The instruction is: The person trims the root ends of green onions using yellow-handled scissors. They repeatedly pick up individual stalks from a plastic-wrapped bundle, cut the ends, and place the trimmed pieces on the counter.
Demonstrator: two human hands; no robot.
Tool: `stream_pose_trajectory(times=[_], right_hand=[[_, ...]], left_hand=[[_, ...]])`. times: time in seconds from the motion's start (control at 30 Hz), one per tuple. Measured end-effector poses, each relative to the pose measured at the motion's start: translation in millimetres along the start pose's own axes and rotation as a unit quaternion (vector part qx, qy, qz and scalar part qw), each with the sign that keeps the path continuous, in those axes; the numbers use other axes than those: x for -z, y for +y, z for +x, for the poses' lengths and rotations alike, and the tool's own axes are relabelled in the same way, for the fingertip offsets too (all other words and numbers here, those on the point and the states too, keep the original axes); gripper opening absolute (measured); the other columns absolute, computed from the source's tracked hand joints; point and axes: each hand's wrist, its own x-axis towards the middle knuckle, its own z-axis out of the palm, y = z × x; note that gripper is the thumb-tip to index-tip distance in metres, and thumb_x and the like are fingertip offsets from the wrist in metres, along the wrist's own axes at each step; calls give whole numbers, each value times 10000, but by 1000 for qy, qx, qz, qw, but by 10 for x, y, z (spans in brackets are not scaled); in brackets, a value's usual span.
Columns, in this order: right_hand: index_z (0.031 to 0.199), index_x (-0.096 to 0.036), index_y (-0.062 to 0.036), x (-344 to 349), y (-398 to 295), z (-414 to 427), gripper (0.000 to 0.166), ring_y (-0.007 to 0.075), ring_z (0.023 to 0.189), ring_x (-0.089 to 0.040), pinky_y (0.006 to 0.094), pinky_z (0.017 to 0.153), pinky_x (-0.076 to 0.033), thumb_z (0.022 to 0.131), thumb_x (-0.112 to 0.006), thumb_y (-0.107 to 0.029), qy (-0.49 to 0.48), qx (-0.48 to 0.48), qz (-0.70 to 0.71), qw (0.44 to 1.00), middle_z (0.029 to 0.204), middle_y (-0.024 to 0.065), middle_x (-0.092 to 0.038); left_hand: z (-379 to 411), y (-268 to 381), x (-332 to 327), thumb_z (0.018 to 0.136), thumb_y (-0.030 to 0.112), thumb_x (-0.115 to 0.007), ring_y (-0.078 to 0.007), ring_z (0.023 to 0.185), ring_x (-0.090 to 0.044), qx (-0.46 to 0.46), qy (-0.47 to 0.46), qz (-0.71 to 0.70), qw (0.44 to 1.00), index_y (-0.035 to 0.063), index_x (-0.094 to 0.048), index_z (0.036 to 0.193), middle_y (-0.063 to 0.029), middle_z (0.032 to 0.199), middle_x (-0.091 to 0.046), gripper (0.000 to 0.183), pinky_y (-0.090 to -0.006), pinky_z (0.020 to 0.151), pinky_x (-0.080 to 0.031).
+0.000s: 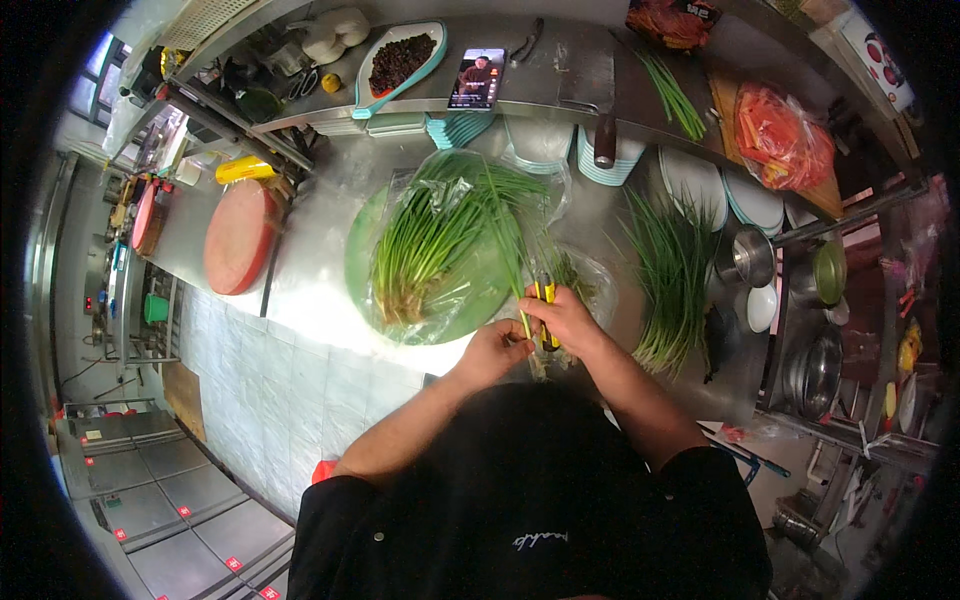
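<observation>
My right hand [559,319] holds a yellow and black utility knife [547,311], with its fingers also at the stalks of a few green onions [506,240]. My left hand [496,349] pinches the lower end of those same stalks near their roots. To the left, a large bunch of green onions [427,255] with roots lies in clear plastic over a round green board [360,247]. Another bunch of green onions [671,285], with pale lower ends, rests on the steel counter to the right. Trimmings lie in a clear plastic bag [600,289] just behind my right hand.
A steel shelf [315,112] spans the back, holding a phone [477,79], a dish of dark food [401,64], a cleaver [604,139] and a bag of red food [784,139]. Stacked plates [611,157] stand below it. A round pink chopping board [240,236] is at left, a metal pot [753,255] at right.
</observation>
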Motion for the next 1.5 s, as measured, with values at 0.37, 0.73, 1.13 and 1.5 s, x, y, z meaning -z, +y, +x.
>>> stream_pose_trajectory(times=[0.37, 0.73, 1.13, 1.5], right_hand=[[916, -638, -24, 164, -268, -357, 114, 73, 648, -510, 248, 584, -416, 907, -622, -136, -39, 79, -29, 996, 708, -27, -546], [1013, -670, 16, 415, -324, -518, 162, 59, 731, -536, 236, 658, -439, 902, -599, -78, -7, 95, -121, 988, 810, -21, -613], [870, -634, -20, 47, -200, -420, 126, 109, 716, -564, 283, 687, -470, 865, -669, -141, 24, 89, -112, 989, 770, 17, -640], [806, -594, -41, 49, 17, -524, 117, 71, 661, -469, 269, 609, -403, 895, -619, -111, 64, 117, -112, 985, 709, -46, -523]], left_hand=[[137, 342, 142, 962, 198, -600, -97, 686, -558, -33, 38, -241, 969, 13, -617, 1097, -23, 833, -620, 230, -239, 613, -457], [361, 310, 68, 955, 105, -574, -142, 721, -595, 19, 5, -340, 940, 9, -610, 939, -58, 802, -618, 104, -270, 673, -492], [278, 136, 77, 953, 149, -615, -117, 701, -579, -42, -13, -197, 979, 3, -625, 938, -56, 818, -653, 147, -258, 667, -480], [195, 95, 13, 996, 200, -541, -161, 773, -631, 23, 15, -259, 965, 13, -581, 1003, -95, 896, -663, 192, -290, 723, -531]])
